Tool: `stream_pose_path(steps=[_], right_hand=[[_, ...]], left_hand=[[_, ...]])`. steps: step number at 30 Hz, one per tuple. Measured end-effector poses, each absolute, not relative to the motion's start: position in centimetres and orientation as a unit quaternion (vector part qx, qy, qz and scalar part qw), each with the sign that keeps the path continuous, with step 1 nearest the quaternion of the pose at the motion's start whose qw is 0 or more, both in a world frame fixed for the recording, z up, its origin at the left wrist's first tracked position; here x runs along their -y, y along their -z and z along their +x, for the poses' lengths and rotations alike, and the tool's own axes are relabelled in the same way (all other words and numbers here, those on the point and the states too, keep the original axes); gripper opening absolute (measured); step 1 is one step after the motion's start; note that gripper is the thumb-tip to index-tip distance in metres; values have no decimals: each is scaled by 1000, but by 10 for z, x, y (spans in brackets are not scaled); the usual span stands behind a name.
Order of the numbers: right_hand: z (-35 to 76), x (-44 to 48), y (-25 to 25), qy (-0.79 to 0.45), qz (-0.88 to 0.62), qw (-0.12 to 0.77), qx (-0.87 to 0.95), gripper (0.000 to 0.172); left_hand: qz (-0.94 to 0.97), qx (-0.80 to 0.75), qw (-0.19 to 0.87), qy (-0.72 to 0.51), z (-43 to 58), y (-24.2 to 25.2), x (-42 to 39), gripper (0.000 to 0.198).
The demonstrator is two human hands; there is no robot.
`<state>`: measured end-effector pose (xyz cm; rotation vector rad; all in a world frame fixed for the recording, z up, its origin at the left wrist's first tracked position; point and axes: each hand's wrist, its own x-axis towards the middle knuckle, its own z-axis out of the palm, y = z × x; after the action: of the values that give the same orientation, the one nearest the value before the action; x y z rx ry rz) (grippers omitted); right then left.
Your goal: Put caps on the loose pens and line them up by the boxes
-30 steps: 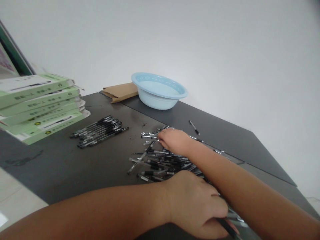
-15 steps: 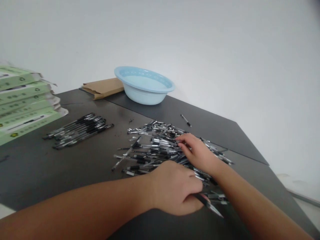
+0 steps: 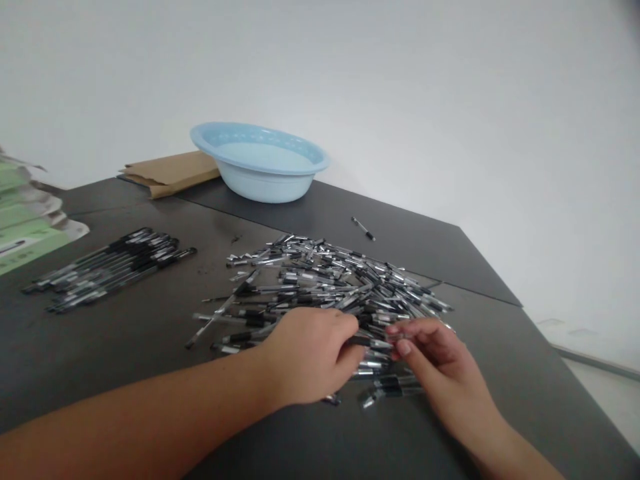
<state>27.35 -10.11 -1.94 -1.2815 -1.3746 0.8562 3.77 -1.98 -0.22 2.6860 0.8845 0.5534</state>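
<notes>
My left hand (image 3: 313,357) is closed around a pen (image 3: 367,342), whose black grip and clear tip point right out of the fist. Facing that tip, my right hand (image 3: 445,367) pinches a small clear pen cap (image 3: 400,337) between thumb and fingers. Cap and tip are close together; whether they touch I cannot tell. Beneath and behind both hands spreads a loose pile of pens and pen parts (image 3: 320,260), clear with black grips. The left hand hides part of this pile.
A bundle of pens (image 3: 115,263) lies on the dark table (image 3: 140,373) at left, beside stacked green boxes (image 3: 25,230). At the back are a light-blue basin (image 3: 265,180) and a brown paper bag (image 3: 173,173). One pen (image 3: 363,229) lies apart behind the pile.
My right hand has come back from the pile toward me, now with a pen cap in its fingers. My left hand has risen and turned the pen tip toward it. The view has shifted right.
</notes>
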Motion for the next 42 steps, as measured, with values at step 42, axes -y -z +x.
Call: stream_pose_path(steps=[42], right_hand=[[261,107,33,-393,-485,553,551,15]], left_hand=[[934,-304,122,-140,41,0,21,17]])
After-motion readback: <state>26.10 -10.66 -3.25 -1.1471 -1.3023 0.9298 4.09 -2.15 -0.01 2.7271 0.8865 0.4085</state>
